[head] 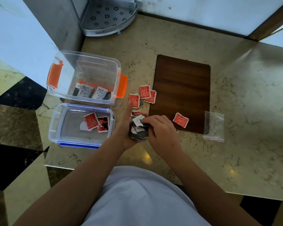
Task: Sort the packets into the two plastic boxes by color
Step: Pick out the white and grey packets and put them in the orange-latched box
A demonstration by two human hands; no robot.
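White fabric of the person's shirt (142, 198) fills the near edge, both forearms reaching up from it. At the centre of the marble counter (235, 160), the left hand (126, 132) cups a bundle of black-and-white packets (139, 128), its fingers curled around the stack and the index finger pointing toward 12 o'clock. The right hand (162, 132) pinches the top of the same bundle, fingertips pressed together on it; how many packets the stack holds cannot be told.

At 9 o'clock from the hands sits the blue-clipped box (55, 126), holding a few red packets (91, 123) on its floor. Beyond it, at 10 o'clock, the orange-clipped box (69, 74) holds several black-and-white packets (91, 92) along its near wall.

At 12 o'clock lie loose red packets (145, 92), one small dark packet partly hidden under them. Another single red packet (180, 119) rests on the wooden board (181, 82) at 3 o'clock. Just past the board's corner lies a clear zip bag (214, 126), its contents too dim to make out. A perforated metal rack (108, 17) at the far wall is cut off by the frame.
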